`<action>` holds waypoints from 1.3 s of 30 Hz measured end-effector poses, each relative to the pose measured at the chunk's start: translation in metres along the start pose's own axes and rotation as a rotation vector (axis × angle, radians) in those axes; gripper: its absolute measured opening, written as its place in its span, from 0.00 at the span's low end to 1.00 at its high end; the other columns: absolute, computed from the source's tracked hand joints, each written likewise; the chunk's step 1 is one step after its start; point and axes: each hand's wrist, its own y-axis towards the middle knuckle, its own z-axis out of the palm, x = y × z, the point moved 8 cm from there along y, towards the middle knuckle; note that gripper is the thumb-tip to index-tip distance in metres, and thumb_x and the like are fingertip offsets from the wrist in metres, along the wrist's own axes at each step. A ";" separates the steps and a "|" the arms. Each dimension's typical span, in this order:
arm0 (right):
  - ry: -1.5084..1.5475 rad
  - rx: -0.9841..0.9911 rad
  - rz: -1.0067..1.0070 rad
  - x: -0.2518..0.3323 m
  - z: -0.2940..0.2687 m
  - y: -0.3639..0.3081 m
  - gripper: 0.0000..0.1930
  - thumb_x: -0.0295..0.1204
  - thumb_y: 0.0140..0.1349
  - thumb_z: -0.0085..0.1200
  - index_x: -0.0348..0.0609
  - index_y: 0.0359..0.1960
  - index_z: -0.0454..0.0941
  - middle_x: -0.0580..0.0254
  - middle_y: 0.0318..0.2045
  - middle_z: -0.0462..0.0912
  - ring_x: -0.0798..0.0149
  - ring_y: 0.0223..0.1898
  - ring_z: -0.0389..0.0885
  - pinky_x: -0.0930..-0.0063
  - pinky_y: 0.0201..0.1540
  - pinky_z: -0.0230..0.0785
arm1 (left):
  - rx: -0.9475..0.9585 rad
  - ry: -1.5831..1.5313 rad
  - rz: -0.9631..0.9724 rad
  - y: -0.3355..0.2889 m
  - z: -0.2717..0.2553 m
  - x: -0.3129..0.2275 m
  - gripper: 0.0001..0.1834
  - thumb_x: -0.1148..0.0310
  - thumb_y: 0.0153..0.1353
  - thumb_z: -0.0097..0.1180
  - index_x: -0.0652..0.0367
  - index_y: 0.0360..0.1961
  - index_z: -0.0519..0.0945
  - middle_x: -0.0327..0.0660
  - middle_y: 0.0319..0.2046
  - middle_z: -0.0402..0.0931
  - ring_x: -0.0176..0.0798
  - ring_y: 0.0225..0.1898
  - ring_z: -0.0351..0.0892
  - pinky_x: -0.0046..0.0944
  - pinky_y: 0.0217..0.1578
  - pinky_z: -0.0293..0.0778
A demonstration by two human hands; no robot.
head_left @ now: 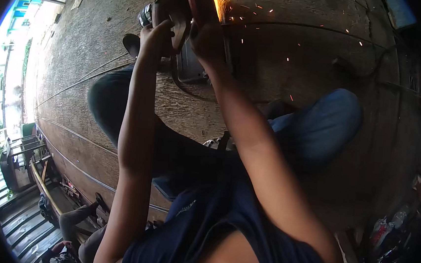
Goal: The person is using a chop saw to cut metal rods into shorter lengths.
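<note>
In front of my seated body, at the top of the head view, stands a dark cut-off saw [179, 13] with a reddish-brown guard or arm. A bright spray of orange sparks [223, 3] comes off its far right side. My left hand [155, 32] is closed on the saw's left part, beside a silvery round piece [144, 15]. My right hand [208, 41] is wrapped round the near end of the reddish-brown part. The dark metal base [193, 66] shows below and between my wrists. The cutting point and the work under it are hidden.
My bent knees, in blue jeans [320, 120], flank the saw. A cable [303, 26] and thin rods [83, 79] lie on the rough floor. A dark block-like piece [344, 67] lies right. Another person's leg [77, 220] and a metal frame [26, 151] are at left; clutter [393, 225] lies lower right.
</note>
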 end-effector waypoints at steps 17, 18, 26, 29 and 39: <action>0.048 -0.054 -0.028 0.005 -0.005 -0.002 0.27 0.29 0.52 0.58 0.29 0.54 0.71 0.39 0.51 0.74 0.41 0.53 0.73 0.54 0.58 0.65 | -0.019 -0.028 0.031 0.010 -0.002 0.011 0.20 0.60 0.48 0.66 0.68 0.35 0.80 0.43 0.27 0.80 0.35 0.25 0.80 0.35 0.24 0.76; 0.058 -0.066 -0.047 0.006 -0.006 -0.001 0.27 0.29 0.52 0.58 0.29 0.55 0.70 0.38 0.52 0.74 0.41 0.54 0.72 0.54 0.58 0.65 | -0.009 -0.032 0.037 0.010 -0.002 0.011 0.20 0.60 0.48 0.65 0.68 0.35 0.80 0.43 0.27 0.80 0.35 0.25 0.80 0.35 0.23 0.76; 0.082 -0.042 -0.060 0.008 -0.007 0.000 0.31 0.30 0.53 0.58 0.26 0.58 0.66 0.34 0.54 0.71 0.39 0.57 0.70 0.54 0.61 0.62 | -0.029 -0.024 0.013 0.004 -0.001 0.010 0.18 0.61 0.48 0.65 0.67 0.33 0.80 0.43 0.26 0.79 0.34 0.23 0.79 0.34 0.23 0.76; 0.085 -0.040 -0.044 0.006 -0.005 0.000 0.31 0.30 0.53 0.58 0.27 0.58 0.66 0.36 0.54 0.71 0.40 0.57 0.70 0.54 0.61 0.62 | -0.024 -0.025 0.021 0.004 0.000 0.008 0.19 0.62 0.48 0.65 0.68 0.33 0.80 0.43 0.26 0.79 0.35 0.23 0.80 0.35 0.23 0.78; 0.061 -0.049 -0.023 0.002 -0.002 -0.003 0.30 0.31 0.53 0.58 0.29 0.58 0.67 0.38 0.53 0.72 0.40 0.56 0.70 0.54 0.61 0.62 | -0.017 -0.024 0.021 0.001 0.000 0.008 0.19 0.62 0.48 0.65 0.68 0.34 0.80 0.43 0.27 0.80 0.35 0.25 0.80 0.34 0.25 0.77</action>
